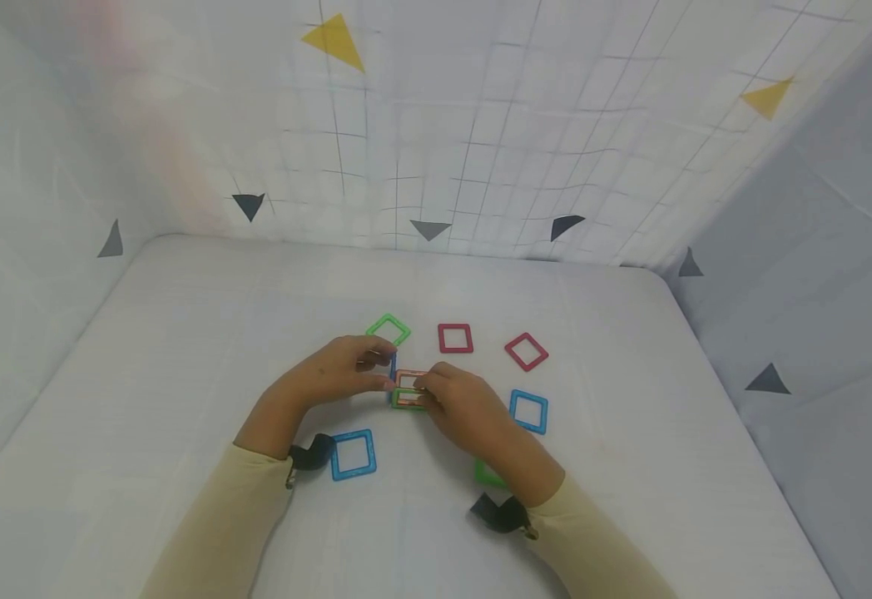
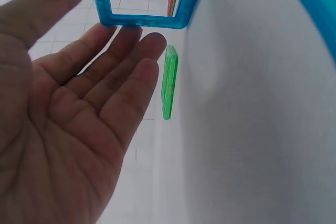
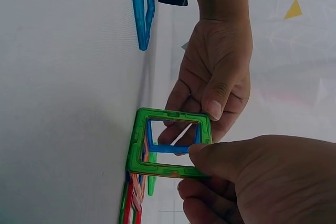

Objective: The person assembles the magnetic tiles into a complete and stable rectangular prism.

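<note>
Square frame-shaped magnetic tiles stand together mid-table. My right hand (image 1: 469,408) pinches the upright green tile (image 3: 137,140) between thumb and fingers at its edge. Behind it shows an orange tile (image 1: 410,373). On their left a blue tile (image 2: 144,21) stands on edge, seen nearly edge-on from the head. My left hand (image 1: 339,370) holds this blue tile by its edges, fingertips on the far side and thumb toward the near one. In the right wrist view the left thumb (image 3: 213,109) overlaps the green tile's upper corner.
Loose tiles lie around: a green one (image 1: 404,339) behind, two red ones (image 1: 455,350) (image 1: 541,358) farther right, a blue one (image 1: 544,413) at right, another blue one (image 1: 354,476) near the left wrist, and a green one (image 1: 487,477) partly under the right forearm.
</note>
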A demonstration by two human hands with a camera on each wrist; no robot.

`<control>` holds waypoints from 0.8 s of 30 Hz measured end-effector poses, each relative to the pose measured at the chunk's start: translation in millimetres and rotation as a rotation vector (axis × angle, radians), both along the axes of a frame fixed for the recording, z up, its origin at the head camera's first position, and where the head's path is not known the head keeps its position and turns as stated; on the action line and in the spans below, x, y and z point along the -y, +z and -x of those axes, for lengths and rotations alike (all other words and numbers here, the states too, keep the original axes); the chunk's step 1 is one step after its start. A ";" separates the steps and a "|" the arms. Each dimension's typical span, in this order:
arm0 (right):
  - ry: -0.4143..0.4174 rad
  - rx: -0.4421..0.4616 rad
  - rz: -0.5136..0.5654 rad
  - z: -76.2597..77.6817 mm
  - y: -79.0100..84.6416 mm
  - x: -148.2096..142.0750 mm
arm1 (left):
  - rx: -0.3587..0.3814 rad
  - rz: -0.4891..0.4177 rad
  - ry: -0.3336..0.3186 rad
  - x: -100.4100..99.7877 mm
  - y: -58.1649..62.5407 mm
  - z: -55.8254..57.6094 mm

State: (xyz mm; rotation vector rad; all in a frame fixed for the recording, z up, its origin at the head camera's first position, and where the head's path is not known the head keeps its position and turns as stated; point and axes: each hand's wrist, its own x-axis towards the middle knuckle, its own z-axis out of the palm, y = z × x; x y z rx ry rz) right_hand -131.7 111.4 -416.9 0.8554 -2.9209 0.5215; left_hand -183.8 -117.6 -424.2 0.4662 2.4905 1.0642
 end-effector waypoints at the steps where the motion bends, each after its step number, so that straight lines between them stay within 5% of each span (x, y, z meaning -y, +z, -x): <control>1: 0.000 0.007 0.000 0.1 -0.1 -0.3 | 0.001 0.006 0.005 -0.2 -0.1 -0.1; 24: -0.020 0.134 -0.025 9.8 3.7 -11.7 | -0.009 0.111 0.033 -9.0 -0.1 -2.6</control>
